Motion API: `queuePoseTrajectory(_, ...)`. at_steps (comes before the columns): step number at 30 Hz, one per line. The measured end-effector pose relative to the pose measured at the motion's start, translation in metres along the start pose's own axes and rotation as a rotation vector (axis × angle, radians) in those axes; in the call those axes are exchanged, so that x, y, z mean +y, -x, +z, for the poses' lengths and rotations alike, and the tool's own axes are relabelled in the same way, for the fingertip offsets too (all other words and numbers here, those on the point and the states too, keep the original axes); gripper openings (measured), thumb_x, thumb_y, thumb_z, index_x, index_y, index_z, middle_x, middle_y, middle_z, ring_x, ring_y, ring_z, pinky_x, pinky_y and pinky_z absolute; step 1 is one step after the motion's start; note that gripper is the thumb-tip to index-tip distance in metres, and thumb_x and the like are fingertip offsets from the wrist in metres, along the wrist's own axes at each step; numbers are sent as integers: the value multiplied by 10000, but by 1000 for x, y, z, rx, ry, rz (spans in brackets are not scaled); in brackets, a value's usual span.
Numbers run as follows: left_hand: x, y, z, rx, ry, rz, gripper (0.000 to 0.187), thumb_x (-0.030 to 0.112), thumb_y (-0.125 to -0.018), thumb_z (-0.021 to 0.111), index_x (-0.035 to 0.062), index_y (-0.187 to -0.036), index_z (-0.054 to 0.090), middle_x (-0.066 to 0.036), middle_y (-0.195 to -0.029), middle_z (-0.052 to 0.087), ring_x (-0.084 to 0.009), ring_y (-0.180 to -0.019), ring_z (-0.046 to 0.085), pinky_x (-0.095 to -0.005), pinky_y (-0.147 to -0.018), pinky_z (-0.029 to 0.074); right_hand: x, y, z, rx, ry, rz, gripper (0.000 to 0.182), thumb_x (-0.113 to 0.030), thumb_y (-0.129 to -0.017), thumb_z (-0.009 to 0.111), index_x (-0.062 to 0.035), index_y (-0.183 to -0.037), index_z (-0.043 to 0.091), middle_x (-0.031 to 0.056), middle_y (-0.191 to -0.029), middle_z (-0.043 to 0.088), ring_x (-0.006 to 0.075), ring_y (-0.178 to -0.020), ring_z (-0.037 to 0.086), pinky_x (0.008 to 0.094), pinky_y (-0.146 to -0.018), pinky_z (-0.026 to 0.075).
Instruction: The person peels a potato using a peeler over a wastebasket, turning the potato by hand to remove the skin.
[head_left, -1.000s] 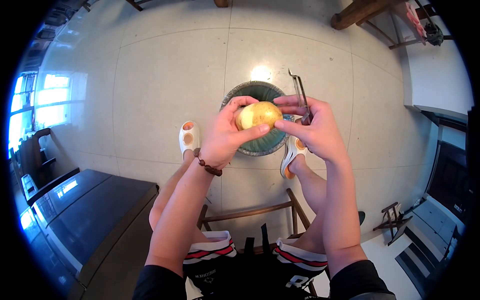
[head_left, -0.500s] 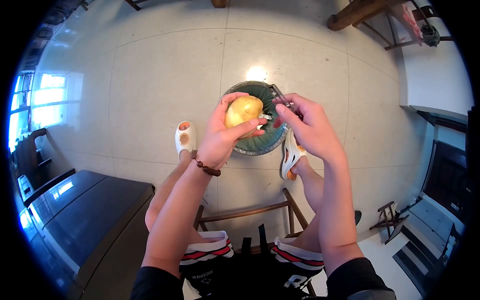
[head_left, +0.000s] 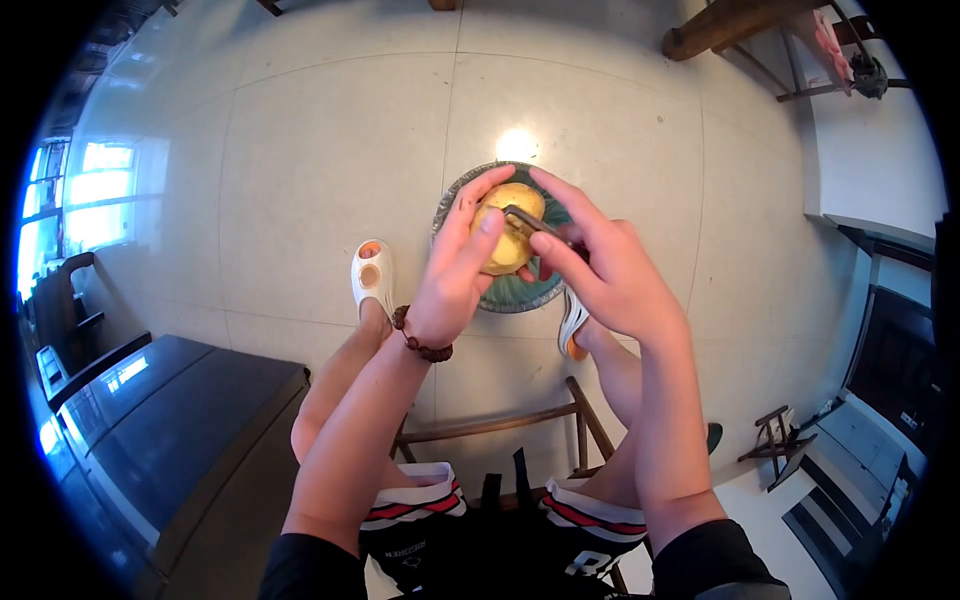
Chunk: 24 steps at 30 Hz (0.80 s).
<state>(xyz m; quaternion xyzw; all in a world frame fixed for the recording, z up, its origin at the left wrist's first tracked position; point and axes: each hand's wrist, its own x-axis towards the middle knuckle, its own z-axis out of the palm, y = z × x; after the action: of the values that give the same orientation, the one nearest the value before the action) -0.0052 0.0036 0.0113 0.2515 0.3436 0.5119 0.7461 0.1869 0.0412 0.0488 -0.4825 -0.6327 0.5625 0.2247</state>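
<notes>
Basically, fisheye view with black corners; room edges are cut off. The tiled floor [head_left: 330, 150] fills most of the frame, with one glare spot just above the bowl. A dark cabinet [head_left: 170, 430] sits lower left, partly out of frame, its far end lost in the vignette. A wooden stool frame [head_left: 500, 425] shows between the knees, seat hidden under the shorts [head_left: 500, 520].

The green bowl [head_left: 470, 290] is on the floor between the two feet, mostly covered by both hands; only its left rim and lower edge are readable. Contents not visible. Left sandal [head_left: 368, 275] is fully visible; the right one is mostly hidden behind the right wrist.

Both forearms reach forward and down, converging over the bowl. Left hand [head_left: 450, 275] wears a bead bracelet [head_left: 420, 340] at the wrist; its grip is wrapped around the potato [head_left: 505, 235] from the left, fingers curled over the top. The potato is held in the air directly above the bowl, not touching it. Right hand [head_left: 600, 275] has its grip clenched on the peeler [head_left: 530, 225], index finger extended along it. The peeler head lies across the potato's upper face, touching it. The peeler handle is buried in the right fist, the blade too small to resolve.
</notes>
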Motion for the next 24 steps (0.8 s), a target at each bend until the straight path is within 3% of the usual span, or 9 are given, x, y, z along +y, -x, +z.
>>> queuePoseTrajectory(2, -1, -1, 3, 28, 26, -8, 478, 322, -1148, 437, 73, -1552, 391, -110, -1373, 553, -199, -1138, 644, -386, -892, 602, -8, 0, -1, -57, 124, -18, 584, -222, -1023, 665, -70, -1551, 467, 153, -715, 697, 284, -606, 648, 378, -643, 516)
queuePoseTrajectory(5, -2, -1, 0, -5, -9, -18, 471, 362, -1165, 378, 72, -1535, 412, -110, -1344, 562, -193, -1110, 652, -380, -867, 605, -9, 2, -4, -86, 142, 21, 601, -211, -1007, 682, -75, -1553, 468, 162, -717, 700, 306, -604, 655, 379, -638, 516)
queuePoseTrajectory(24, -1, 0, 2, 1, 57, 26, 476, 336, -1154, 442, 85, -1550, 361, -101, -1253, 581, -193, -1007, 676, -367, -772, 600, -8, 5, -6, -130, 101, 7, 697, -215, -999, 702, -95, -1611, 392, 159, -705, 695, 283, -603, 658, 377, -636, 512)
